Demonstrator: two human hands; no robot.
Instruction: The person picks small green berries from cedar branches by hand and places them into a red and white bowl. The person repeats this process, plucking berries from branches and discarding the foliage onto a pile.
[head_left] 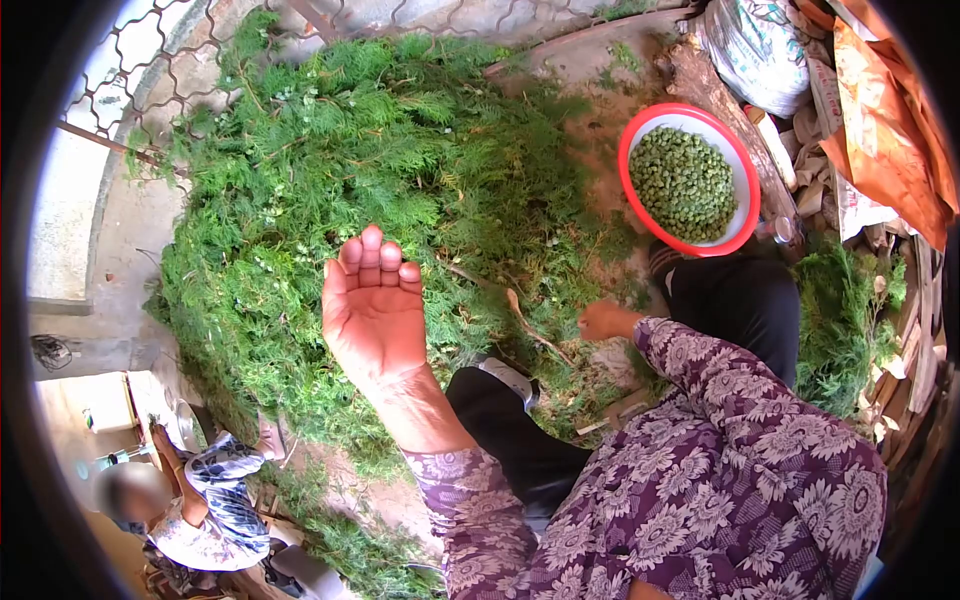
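Observation:
My left hand (pixel 376 318) is held palm up above a heap of feathery green conifer branches (pixel 350 140). Its fingers are slightly bent and apart, and the palm holds nothing. My right hand (pixel 605 321) is low over the near right edge of the heap, fingers curled in; whatever they may hold is hidden. Beyond it, to the right, stands a red-rimmed white basin (pixel 746 238) with many small round green cones or berries (pixel 682 184). A bare brown twig (pixel 535 328) lies on the greenery between my hands.
A wire mesh fence (pixel 400 15) runs along the far side. White sacks (pixel 760 55), an orange sheet (pixel 885 130) and wood pieces (pixel 925 370) are piled at right. Another person (pixel 215 500) sits at lower left. More green cuttings (pixel 845 320) lie beside my knee.

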